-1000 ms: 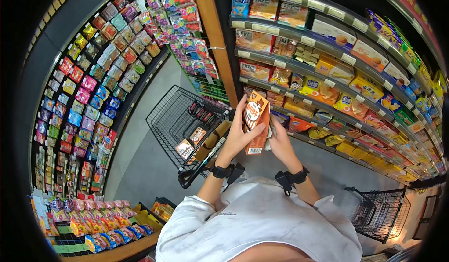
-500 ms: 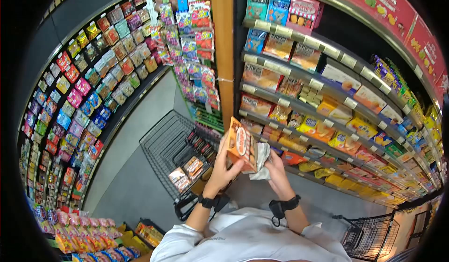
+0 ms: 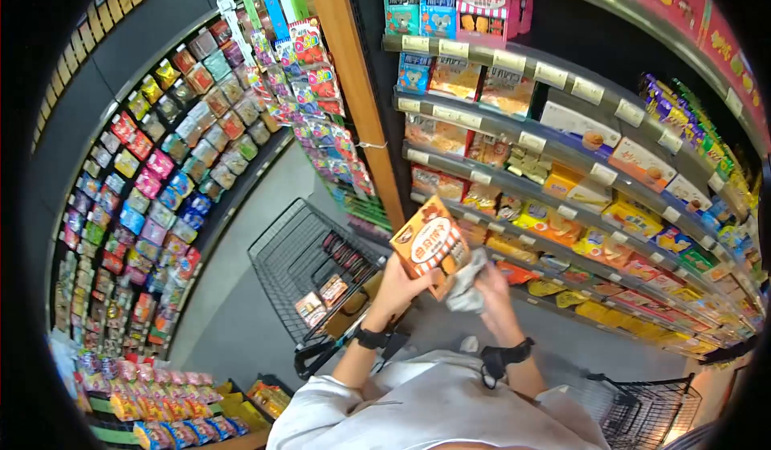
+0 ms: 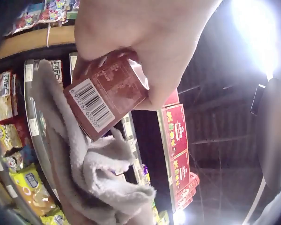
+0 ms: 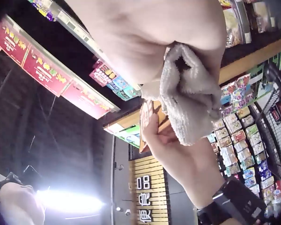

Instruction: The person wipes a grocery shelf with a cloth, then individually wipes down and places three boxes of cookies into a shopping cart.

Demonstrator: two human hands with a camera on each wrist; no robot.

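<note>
My left hand (image 3: 395,291) grips an orange cardboard snack box (image 3: 426,245) with Chinese lettering on a white oval, held tilted in front of the chest. In the left wrist view, the barcode end of the box (image 4: 103,101) faces the camera, and the thumb side of the hand covers part of it. My right hand (image 3: 495,291) holds a crumpled grey fluffy cloth (image 3: 466,285) up against the lower right side of the box. The cloth (image 5: 187,98) bunches out from under the right hand (image 5: 159,33) in the right wrist view.
A black shopping cart (image 3: 301,269) with small boxes (image 3: 310,308) and a brown carton stands at the left front. Shelves of packaged snacks (image 3: 554,221) line the right side, and hanging bags (image 3: 161,185) curve round the left. Another cart (image 3: 654,406) is at the lower right.
The left hand has turned the box from near upright, past its side, to front panel up. The cloth, mostly hidden behind the box before, now shows at its right side in the right hand.
</note>
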